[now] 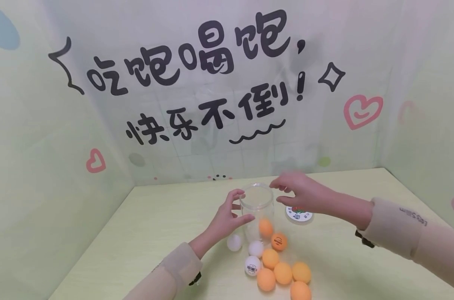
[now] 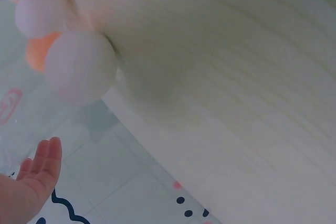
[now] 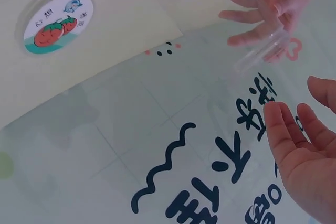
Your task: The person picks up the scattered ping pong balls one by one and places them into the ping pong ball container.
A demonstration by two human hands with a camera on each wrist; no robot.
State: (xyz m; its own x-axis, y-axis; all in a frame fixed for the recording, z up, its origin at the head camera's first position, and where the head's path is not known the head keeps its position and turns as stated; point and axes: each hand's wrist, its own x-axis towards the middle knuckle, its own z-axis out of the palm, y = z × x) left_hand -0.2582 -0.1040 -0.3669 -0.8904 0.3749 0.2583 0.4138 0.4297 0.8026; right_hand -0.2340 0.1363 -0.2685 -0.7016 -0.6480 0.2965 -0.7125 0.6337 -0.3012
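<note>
A clear cylindrical jar (image 1: 260,207) stands upright on the table. My left hand (image 1: 227,214) holds its left side, thumb across the front and fingers spread towards the back; the right wrist view shows this hand (image 3: 268,17) through the clear wall. Just right of the rim, my right hand (image 1: 302,191) hovers with loosely bent fingers and nothing in them. Orange balls (image 1: 283,273) and white balls (image 1: 253,266), like table-tennis balls, lie in front of the jar. One orange ball (image 1: 265,228) shows at the jar's lower front; whether inside cannot be told.
A round white lid (image 1: 299,214) with a tomato picture lies right of the jar, partly under my right hand in the head view. Behind the pale table (image 1: 167,225) hangs a printed sheet (image 1: 197,158) with black lettering; similar sheets stand on both sides.
</note>
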